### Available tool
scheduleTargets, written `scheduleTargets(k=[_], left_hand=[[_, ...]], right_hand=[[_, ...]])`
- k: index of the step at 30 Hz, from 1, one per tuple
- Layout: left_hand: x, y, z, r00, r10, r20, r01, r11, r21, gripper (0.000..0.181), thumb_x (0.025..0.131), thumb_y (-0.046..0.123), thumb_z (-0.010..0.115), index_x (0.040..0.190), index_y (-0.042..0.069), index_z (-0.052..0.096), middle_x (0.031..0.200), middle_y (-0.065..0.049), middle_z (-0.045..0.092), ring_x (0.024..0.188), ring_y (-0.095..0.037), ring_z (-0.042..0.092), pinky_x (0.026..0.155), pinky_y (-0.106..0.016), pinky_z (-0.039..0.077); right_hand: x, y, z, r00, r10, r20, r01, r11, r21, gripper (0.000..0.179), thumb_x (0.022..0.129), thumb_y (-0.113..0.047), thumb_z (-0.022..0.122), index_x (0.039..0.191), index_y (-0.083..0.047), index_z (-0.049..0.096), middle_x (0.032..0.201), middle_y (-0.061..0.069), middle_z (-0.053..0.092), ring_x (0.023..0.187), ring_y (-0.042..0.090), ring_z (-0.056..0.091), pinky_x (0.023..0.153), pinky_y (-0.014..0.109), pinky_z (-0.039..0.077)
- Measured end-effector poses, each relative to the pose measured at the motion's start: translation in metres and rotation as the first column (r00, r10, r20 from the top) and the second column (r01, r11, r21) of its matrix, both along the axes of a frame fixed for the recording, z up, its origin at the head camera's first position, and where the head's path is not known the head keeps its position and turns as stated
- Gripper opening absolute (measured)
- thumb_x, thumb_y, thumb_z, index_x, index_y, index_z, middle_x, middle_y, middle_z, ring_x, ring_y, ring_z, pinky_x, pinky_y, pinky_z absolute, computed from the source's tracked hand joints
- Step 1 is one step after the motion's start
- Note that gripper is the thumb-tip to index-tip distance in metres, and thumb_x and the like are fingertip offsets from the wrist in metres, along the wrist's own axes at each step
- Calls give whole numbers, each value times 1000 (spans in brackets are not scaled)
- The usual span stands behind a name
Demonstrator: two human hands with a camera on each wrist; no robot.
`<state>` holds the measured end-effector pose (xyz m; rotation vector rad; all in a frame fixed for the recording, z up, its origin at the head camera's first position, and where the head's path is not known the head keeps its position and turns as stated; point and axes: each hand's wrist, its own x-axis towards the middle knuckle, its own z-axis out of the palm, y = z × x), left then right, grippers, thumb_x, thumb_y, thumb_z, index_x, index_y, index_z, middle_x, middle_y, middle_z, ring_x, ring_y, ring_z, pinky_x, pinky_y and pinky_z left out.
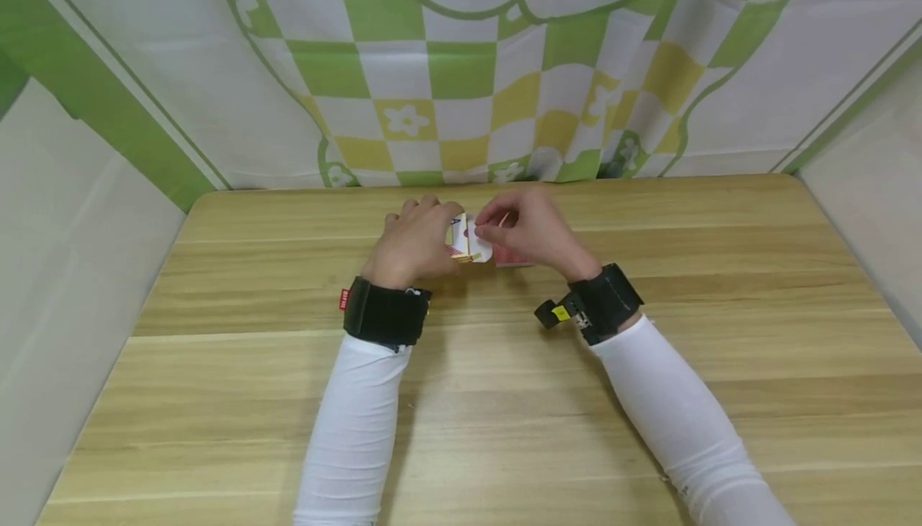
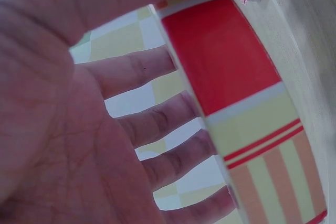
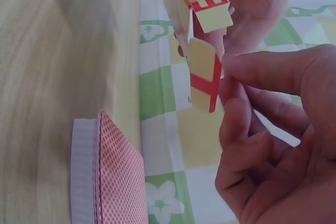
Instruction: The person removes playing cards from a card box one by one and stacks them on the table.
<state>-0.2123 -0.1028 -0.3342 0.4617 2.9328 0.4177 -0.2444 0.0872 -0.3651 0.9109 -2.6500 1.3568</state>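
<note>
A playing-card box (image 1: 459, 239), red, yellow and white with its end flaps open, is gripped by my left hand (image 1: 414, 242). In the left wrist view the thumb lies over one edge of the box (image 2: 231, 59) and the fingers reach behind it. My right hand (image 1: 536, 230) pinches the lid flap (image 3: 202, 61) at its edge between thumb and index finger. Beside the box, partly under the right hand in the head view, a deck of playing cards (image 1: 510, 257) with a red patterned back lies on the table.
The wooden table (image 1: 475, 398) ends at a green, white and yellow checkered curtain (image 1: 461, 70) close behind the hands. White panels (image 1: 65, 286) stand along the left and right sides. Each wrist wears a black strap (image 1: 387, 311).
</note>
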Motion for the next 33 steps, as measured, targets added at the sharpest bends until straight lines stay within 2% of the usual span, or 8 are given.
scheduleTargets(k=[4, 8, 12, 16, 20, 26, 33], left_hand=[[-1, 0, 0, 1000, -3, -7, 3, 1000, 4, 63, 61, 27, 74, 120, 19, 53, 105, -3, 48, 97, -26, 41, 82, -47, 31], [-1, 2, 1, 999, -17, -29, 17, 1000, 10, 65, 63, 25, 74, 124, 20, 52, 108, -2, 48, 101, -27, 41, 84, -48, 31], [0, 4, 2, 998, -34, -52, 34, 999, 8, 64, 64, 27, 73, 125, 21, 53, 111, -2, 48, 103, -27, 42, 85, -49, 32], [0, 5, 2, 997, -43, -64, 43, 999, 2, 65, 64, 29, 73, 125, 22, 53, 112, -3, 48, 102, -27, 42, 84, -49, 32], [-1, 5, 2, 997, -36, -67, 37, 999, 7, 66, 62, 27, 74, 125, 21, 53, 113, -3, 48, 103, -27, 42, 84, -49, 32], [-1, 1, 0, 997, -15, -77, 18, 999, 39, 64, 60, 26, 75, 121, 21, 55, 109, -1, 48, 100, -25, 40, 83, -47, 32], [0, -3, 0, 997, 6, -78, 0, 998, 66, 64, 57, 26, 77, 118, 21, 56, 108, -2, 47, 100, -25, 39, 84, -49, 31]], right_hand=[[1, -4, -3, 997, 15, 72, -16, 1000, 13, 8, 80, -23, 68, 81, -15, 68, 70, -3, 62, 54, 16, 56, 52, 30, 44], [3, -7, -6, 989, -35, 142, 30, 999, 41, 15, 79, -28, 69, 74, -14, 66, 65, -1, 61, 50, 16, 56, 49, 31, 44], [3, -9, -7, 979, -106, 177, 93, 992, 82, 18, 77, -29, 69, 69, -13, 64, 62, -2, 60, 51, 15, 55, 49, 30, 44], [3, -8, -6, 975, -140, 170, 120, 985, 124, 21, 76, -32, 70, 68, -13, 64, 62, -3, 60, 54, 14, 54, 51, 28, 42], [2, -4, -4, 974, -145, 175, 120, 981, 150, 22, 75, -36, 71, 69, -15, 66, 65, -4, 61, 59, 14, 54, 55, 28, 41], [-2, 8, -1, 954, -147, 261, 110, 982, 152, 23, 74, -38, 72, 72, -15, 66, 70, -1, 62, 66, 18, 52, 58, 31, 40], [-6, 24, 3, 930, -150, 334, 101, 982, 160, 26, 74, -38, 72, 76, -13, 67, 72, 5, 59, 64, 20, 48, 56, 31, 38]])
